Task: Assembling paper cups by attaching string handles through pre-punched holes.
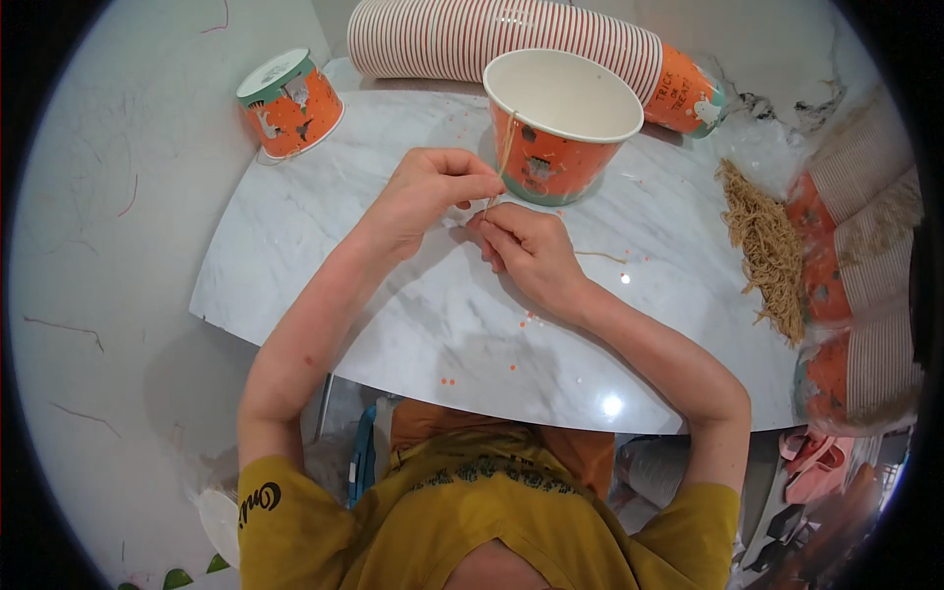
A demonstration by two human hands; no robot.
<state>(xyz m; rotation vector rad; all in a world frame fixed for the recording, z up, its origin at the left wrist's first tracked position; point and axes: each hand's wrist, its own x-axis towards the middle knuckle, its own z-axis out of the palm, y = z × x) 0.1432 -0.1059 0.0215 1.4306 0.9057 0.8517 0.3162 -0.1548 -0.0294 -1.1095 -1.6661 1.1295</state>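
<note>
An orange paper bucket (551, 162) with a green base and white rim stands upright in front of my hands. From near its rim a tan cord (508, 143) runs down its left side to my fingers. My left hand (433, 192) pinches the cord between thumb and forefinger, close to the bucket's wall. Just below and to the right, my right hand (528, 246) is closed with its fingertips on the cord's lower part; a loose tail of cord (602, 257) shows on the table beyond that wrist.
A long row of nested paper buckets (492, 39) lies across the back. One upside-down bucket (295, 103) stands at the far left. A bundle of tan cords (762, 246) and bagged bucket stacks (870, 265) line the right side. Small orange dots are scattered on the marbled table (413, 324).
</note>
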